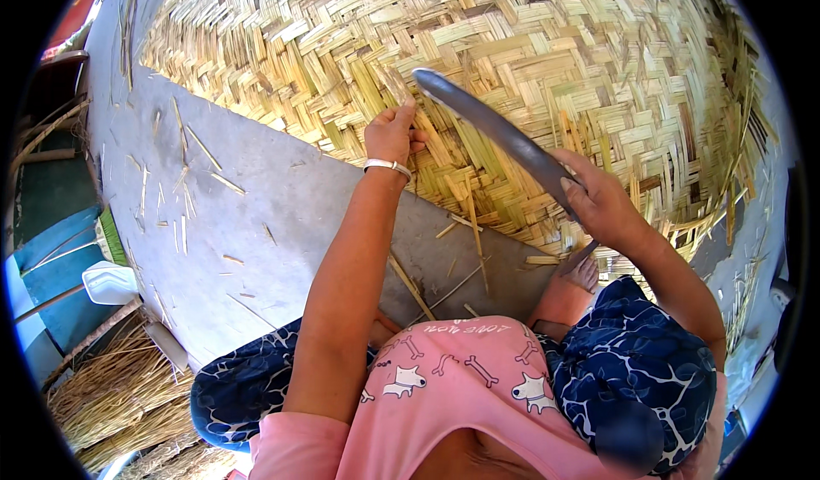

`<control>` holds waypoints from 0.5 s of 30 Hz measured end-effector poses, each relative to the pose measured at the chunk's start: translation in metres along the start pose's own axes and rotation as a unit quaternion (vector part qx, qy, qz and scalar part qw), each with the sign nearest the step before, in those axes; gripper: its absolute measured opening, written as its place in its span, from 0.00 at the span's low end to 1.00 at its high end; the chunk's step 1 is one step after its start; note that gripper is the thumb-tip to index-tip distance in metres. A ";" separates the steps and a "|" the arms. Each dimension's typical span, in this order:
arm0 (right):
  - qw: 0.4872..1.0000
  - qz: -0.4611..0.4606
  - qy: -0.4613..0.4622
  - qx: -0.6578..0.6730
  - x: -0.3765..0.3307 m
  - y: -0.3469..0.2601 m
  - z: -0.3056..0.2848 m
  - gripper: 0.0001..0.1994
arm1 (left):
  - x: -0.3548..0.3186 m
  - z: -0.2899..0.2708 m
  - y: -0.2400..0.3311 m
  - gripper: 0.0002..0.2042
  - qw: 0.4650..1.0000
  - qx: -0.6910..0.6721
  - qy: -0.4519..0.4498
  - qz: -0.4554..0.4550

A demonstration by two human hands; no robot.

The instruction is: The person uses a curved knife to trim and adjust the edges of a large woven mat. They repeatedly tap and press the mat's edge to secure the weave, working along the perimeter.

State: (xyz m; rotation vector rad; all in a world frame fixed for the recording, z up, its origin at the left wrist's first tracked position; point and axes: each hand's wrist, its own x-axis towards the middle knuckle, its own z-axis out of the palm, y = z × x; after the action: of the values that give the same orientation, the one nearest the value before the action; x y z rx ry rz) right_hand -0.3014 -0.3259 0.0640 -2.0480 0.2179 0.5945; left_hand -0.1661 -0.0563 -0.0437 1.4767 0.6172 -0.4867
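A large woven mat (530, 79) of pale yellow split strips, in a zigzag weave, lies on the floor in front of me. My left hand (393, 134) is over its near left edge, thumb and fingers pinched on a thin strip (407, 96) at the weave. My right hand (600, 202) is wrapped round the lower part of a long, curved dark metal blade (504, 134), a machete by its look. The blade slants up and left across the mat, its rounded tip near my left hand but apart from it. Part of its grip end is hidden by my hand.
Loose strip scraps (205, 149) lie scattered on the grey concrete floor (256, 249). At the left are a white plastic container (111, 283), a blue panel (64, 254) and a pile of dry straw (120, 395). My bare foot (582, 273) is beside the mat's near edge.
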 end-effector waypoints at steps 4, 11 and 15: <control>0.995 0.012 -0.089 0.047 0.015 -0.030 0.004 0.22 | -0.001 -0.002 -0.002 0.14 1.000 -0.003 -0.014 0.002; 0.973 0.180 -0.138 0.035 0.028 -0.050 -0.007 0.21 | -0.001 -0.003 -0.002 0.14 1.000 -0.023 -0.010 0.012; 0.992 0.075 -0.096 0.021 0.030 -0.047 0.006 0.21 | 0.001 -0.004 -0.003 0.13 1.000 -0.014 -0.025 0.005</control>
State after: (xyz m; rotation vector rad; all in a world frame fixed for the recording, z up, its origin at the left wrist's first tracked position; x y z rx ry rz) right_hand -0.2593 -0.2938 0.0819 -1.9314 0.2685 0.8684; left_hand -0.1681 -0.0529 -0.0465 1.4361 0.5748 -0.5047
